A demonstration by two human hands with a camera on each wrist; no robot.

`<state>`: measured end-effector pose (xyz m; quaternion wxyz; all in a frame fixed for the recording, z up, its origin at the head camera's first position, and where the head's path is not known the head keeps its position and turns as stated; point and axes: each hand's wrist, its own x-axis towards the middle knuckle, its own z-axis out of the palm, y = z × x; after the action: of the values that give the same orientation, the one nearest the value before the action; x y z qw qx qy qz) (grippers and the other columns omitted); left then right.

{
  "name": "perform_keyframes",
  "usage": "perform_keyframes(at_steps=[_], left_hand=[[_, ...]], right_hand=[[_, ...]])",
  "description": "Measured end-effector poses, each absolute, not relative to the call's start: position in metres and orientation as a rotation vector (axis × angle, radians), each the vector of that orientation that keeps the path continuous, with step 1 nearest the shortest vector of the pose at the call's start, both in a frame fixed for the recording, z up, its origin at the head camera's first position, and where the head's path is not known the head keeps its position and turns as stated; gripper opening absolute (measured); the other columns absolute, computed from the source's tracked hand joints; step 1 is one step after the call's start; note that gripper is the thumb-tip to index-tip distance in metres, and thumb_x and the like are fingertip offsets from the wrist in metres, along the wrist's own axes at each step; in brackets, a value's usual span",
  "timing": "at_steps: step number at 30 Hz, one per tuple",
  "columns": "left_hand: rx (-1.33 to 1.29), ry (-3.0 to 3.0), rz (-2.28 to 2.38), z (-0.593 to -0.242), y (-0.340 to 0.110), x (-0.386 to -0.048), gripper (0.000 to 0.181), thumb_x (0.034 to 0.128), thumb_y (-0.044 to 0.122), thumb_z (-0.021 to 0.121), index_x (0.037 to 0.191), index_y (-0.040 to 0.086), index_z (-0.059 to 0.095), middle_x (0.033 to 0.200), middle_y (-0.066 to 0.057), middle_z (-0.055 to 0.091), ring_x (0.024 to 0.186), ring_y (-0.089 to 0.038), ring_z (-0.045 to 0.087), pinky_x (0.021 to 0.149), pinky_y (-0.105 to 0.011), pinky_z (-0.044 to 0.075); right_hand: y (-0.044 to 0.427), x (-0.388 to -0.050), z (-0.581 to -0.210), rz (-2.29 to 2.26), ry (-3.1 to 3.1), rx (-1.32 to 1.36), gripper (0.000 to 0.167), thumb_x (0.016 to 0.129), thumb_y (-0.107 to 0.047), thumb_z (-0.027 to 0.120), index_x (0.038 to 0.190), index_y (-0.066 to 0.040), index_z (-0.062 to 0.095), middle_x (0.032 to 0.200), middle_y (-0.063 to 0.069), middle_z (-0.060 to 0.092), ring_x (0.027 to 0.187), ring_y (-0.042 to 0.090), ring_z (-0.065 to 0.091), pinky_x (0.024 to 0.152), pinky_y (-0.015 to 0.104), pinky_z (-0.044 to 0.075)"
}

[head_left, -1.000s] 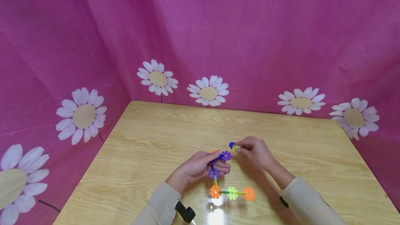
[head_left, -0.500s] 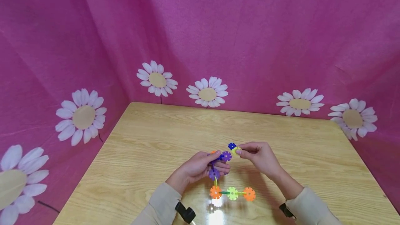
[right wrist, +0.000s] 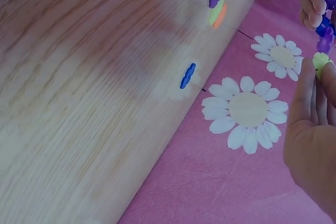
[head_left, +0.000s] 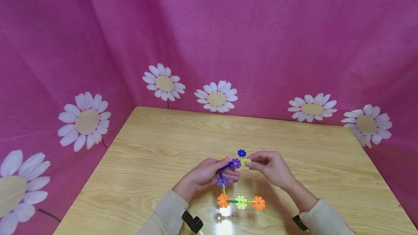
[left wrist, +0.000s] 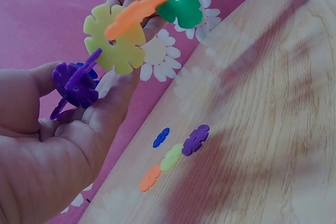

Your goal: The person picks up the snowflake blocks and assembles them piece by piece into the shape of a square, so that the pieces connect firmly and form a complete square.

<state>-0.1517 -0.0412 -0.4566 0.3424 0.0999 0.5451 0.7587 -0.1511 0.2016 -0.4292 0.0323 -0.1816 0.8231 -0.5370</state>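
My left hand [head_left: 204, 175], palm turned up, pinches a chain of notched flower-shaped plastic discs between thumb and fingers. Purple discs [left wrist: 79, 85] sit at its grip. From there the chain runs toward me through a purple disc [head_left: 222, 181] and an orange disc [head_left: 223, 201], then right through a yellow-green disc [head_left: 241, 202] to an orange end disc [head_left: 259, 203]. My right hand [head_left: 272, 168] pinches a single yellow-green disc [right wrist: 320, 62] by thumb and fingertips. That disc is right beside the chain's upper purple disc [head_left: 235, 163]; whether they interlock I cannot tell.
Loose discs lie on the wooden table [head_left: 183, 133] beyond the hands: a blue disc [left wrist: 161, 137], a purple disc [left wrist: 196, 140], a yellow-green disc [left wrist: 171, 157] and an orange disc [left wrist: 150, 178]. A pink curtain [head_left: 254, 39] with white flowers borders the table.
My right hand has moved slightly toward me with the yellow-green disc, bringing it level with the chain's upper purple disc. The left hand and chain stay nearly still.
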Motion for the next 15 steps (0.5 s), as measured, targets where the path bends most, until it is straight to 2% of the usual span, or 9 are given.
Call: perform_keyframes(at_steps=[6, 12, 15], left_hand=[[0.271, 1.422, 1.964, -0.456, -0.041, -0.152, 0.057, 0.1076, 0.033, 0.044, 0.128, -0.019, 0.053, 0.115, -0.026, 0.070, 0.102, -0.024, 0.074, 0.095, -0.034, 0.058], [0.279, 1.431, 1.947, -0.453, -0.043, -0.151, 0.056, 0.1077, 0.034, 0.044, 0.122, -0.018, 0.059, 0.114, -0.025, 0.071, 0.103, -0.024, 0.073, 0.092, -0.032, 0.059], [0.279, 1.423, 1.944, -0.452, -0.044, -0.151, 0.055, 0.1079, 0.033, 0.044, 0.123, -0.017, 0.059, 0.115, -0.025, 0.071, 0.106, -0.027, 0.072, 0.092, -0.032, 0.059]], right_hand=[[0.203, -0.150, -0.427, -1.574, 2.576, -0.608, 0.014, 0.089, -0.014, 0.075, 0.099, -0.006, 0.077, 0.095, 0.010, 0.077, 0.080, 0.010, 0.072, 0.071, 0.030, 0.063], [0.201, -0.149, -0.421, -1.518, 2.645, -0.681, 0.012, 0.090, -0.014, 0.075, 0.099, -0.007, 0.078, 0.094, 0.007, 0.078, 0.079, 0.002, 0.070, 0.066, 0.027, 0.062], [0.200, -0.148, -0.417, -1.496, 2.672, -0.722, 0.011, 0.090, -0.013, 0.074, 0.098, -0.007, 0.078, 0.093, 0.006, 0.078, 0.079, 0.003, 0.070, 0.065, 0.024, 0.061]])
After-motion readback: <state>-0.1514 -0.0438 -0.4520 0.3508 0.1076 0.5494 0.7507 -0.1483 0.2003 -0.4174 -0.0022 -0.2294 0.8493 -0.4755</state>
